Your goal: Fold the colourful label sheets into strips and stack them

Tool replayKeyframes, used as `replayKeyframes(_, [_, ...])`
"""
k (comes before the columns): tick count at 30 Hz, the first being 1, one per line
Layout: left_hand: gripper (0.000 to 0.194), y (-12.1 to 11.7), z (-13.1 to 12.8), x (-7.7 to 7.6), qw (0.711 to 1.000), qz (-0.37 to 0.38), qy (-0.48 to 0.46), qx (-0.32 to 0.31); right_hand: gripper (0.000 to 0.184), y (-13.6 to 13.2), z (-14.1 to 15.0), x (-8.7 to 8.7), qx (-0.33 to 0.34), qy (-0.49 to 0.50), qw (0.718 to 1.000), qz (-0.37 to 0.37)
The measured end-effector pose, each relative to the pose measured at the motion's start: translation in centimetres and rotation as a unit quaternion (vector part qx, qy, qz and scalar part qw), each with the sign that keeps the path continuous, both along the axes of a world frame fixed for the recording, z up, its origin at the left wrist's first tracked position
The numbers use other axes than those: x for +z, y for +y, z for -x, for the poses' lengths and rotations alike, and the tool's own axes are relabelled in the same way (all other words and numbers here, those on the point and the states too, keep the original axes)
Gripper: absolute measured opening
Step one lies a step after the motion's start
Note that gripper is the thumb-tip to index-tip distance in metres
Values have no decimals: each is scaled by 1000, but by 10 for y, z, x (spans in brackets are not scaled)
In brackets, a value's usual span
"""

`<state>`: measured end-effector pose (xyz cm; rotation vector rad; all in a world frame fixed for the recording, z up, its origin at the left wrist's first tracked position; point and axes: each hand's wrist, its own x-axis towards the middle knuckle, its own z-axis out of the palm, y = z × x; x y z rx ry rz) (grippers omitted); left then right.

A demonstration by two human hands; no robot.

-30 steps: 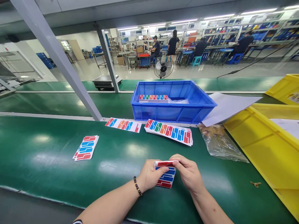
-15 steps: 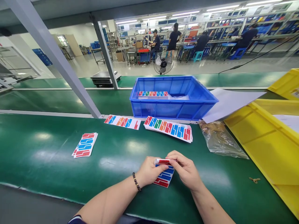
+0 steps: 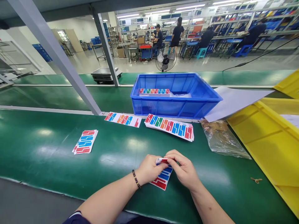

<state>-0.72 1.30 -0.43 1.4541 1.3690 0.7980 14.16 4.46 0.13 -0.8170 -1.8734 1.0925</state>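
Observation:
A white sticker sheet (image 3: 161, 183) with red and blue labels is held between both hands above the green bench, its far end curled over. My left hand (image 3: 149, 169), with a beaded bracelet on the wrist, pinches the sheet's left side with the thumb on top. My right hand (image 3: 183, 170) has its thumb and fingers closed on the curled end. Beyond the hands lies a fanned stack of longer sticker sheets (image 3: 169, 127). Left of that stack is a single sheet (image 3: 122, 119) with some labels gone. A small pile of shorter sheets (image 3: 86, 142) lies farther left.
A blue bin (image 3: 173, 107) holding more sheets stands behind the stack. On the right are a clear plastic bag (image 3: 221, 141), a large white paper (image 3: 235, 101), a yellow bin (image 3: 266, 140) and a rubber band (image 3: 256, 180). A grey post (image 3: 63, 65) rises at left.
The far end of the sheet is curled over more, and its lower end has swung slightly left. Both hands keep their grip. The camera view has shifted a little.

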Motion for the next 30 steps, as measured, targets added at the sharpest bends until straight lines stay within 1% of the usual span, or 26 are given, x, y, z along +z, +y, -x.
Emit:
replayKeyframes(4, [28, -1, -2, -1, 1000, 9, 5, -13, 19, -2, 1, -1, -29, -6, 999, -21])
replayKeyframes(6, [27, -1, -1, -2, 1000, 7, 13, -15, 20, -1, 1, -1, -29, -15, 999, -21])
replayKeyframes(8, [26, 0, 0, -2, 999, 6, 31, -22, 21, 1, 0, 1, -3, -38, 999, -18])
replayKeyframes(11, [27, 2, 2, -1, 997, 24, 66, -44, 22, 3, -1, 4, 59, -79, 995, -14])
replayKeyframes(13, [28, 2, 1, 1, 994, 35, 85, -59, 23, 3, -1, 4, 72, -88, 993, -13])
replayKeyframes(18, [30, 0, 0, 4, 991, 26, 108, -68, 26, 0, 1, 3, 43, -78, 996, -31])
replayKeyframes(22, [28, 1, 1, 0, 991, 28, 110, -64, 26, 1, 2, 5, 52, -86, 995, -22])
replayKeyframes(25, [26, 2, 0, -4, 990, 38, 107, -79, 25, 0, 3, 3, 55, -88, 994, -29])
replayKeyframes(27, [26, 2, -1, -5, 989, 37, 115, -91, 24, -1, 5, 0, 37, -89, 994, -42])
replayKeyframes(30, [26, 1, -3, -5, 988, 40, 121, -90, 24, -2, 6, -4, 11, -101, 994, -47])
